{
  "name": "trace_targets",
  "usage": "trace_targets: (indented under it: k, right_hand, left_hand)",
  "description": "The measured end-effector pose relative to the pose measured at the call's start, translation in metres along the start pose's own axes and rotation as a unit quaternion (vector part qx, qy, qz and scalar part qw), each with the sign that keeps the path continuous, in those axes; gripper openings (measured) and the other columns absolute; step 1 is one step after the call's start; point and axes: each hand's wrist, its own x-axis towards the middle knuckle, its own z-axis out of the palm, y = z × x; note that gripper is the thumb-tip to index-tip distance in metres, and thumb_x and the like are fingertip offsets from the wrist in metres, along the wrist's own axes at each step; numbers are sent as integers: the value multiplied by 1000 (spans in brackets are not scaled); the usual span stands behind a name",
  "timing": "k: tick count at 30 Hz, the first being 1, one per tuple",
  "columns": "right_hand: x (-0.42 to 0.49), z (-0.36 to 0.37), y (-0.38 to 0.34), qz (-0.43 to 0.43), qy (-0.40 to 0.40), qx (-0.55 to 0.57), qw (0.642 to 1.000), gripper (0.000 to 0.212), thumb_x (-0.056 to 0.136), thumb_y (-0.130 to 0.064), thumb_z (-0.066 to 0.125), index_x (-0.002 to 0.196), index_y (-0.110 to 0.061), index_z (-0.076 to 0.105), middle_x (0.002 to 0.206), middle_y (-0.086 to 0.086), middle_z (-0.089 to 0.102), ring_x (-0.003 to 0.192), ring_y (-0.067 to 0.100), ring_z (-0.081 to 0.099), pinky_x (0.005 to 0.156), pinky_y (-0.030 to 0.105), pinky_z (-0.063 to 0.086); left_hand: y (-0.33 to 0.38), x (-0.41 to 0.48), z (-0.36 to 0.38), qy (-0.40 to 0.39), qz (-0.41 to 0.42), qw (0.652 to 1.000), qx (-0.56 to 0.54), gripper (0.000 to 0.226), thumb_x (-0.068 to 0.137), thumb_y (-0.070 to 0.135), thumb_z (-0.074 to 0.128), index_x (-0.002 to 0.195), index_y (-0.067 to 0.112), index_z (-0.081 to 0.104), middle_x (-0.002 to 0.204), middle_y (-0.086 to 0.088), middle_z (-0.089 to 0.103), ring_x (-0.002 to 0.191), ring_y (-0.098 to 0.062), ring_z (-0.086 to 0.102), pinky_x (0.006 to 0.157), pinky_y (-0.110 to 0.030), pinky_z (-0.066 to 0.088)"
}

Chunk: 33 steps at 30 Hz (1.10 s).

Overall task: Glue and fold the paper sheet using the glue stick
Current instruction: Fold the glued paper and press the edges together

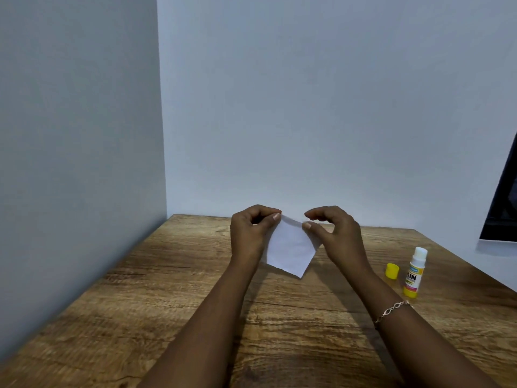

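A small white paper sheet [289,249] hangs in the air above the wooden table [167,303], its lower corner pointing down. My left hand [251,232] pinches its upper left corner between thumb and fingers. My right hand [333,233] pinches the upper right edge with the thumb and curled fingers. The glue stick [415,273] stands upright and uncapped on the table at the right, white with a yellow base. Its yellow cap [392,271] lies just to the left of it.
The table sits in a corner between two pale walls. A dark screen or frame [503,208] leans against the right wall. A thin bracelet [393,310] is on my right wrist.
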Motion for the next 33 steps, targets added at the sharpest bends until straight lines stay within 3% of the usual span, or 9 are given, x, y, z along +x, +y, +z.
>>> trace_targets:
  k: [4,10,15,20,26,29,33]
  right_hand:
    - [8,14,-18,-43,-52,-45,997,9,76,-12,69,84,-9,70,89,4,67,89,17,56,83,31,40]
    - [3,25,-17,-30,-33,9,999,7,76,-13,70,75,-6,70,79,8,67,83,23,60,79,38,46]
    - [3,24,-13,-56,-42,-3,998,6,76,-11,70,74,-5,70,77,9,67,79,22,59,73,33,44]
    - [5,19,-5,-23,-59,15,998,4,75,-9,70,73,-6,70,74,2,63,71,7,56,63,8,38]
    - [7,6,9,19,-55,48,997,3,75,-6,69,73,-5,70,73,1,63,71,6,58,60,6,40]
    - [9,4,12,41,-50,66,996,3,76,-6,69,73,-7,69,74,0,64,73,9,60,65,10,44]
    - [9,0,14,66,-41,94,993,7,76,-7,68,69,-10,68,68,-1,65,68,11,61,64,16,47]
  left_hand:
    - [0,0,-2,14,17,999,24,7,78,4,67,74,9,69,74,3,68,74,-7,61,71,-21,47]
    - [-1,-2,0,-13,18,999,46,4,76,5,68,74,6,71,72,0,68,76,-12,62,78,-30,48]
    - [-3,-2,1,-22,25,998,58,5,77,5,67,73,5,71,70,2,67,73,-8,61,73,-22,47]
    - [-5,-1,1,-10,35,998,59,8,80,4,64,73,7,67,71,5,65,69,-1,59,66,-11,45]
    - [-5,1,-2,17,22,999,35,12,81,6,65,71,12,64,72,5,63,65,6,58,58,-3,43]
    - [-5,2,-4,34,-1,999,9,17,81,5,64,67,15,63,71,4,63,63,7,58,64,-12,47]
    - [-3,-1,-4,38,-38,998,-43,17,81,3,63,68,14,63,73,-1,63,74,-12,59,72,-28,48]
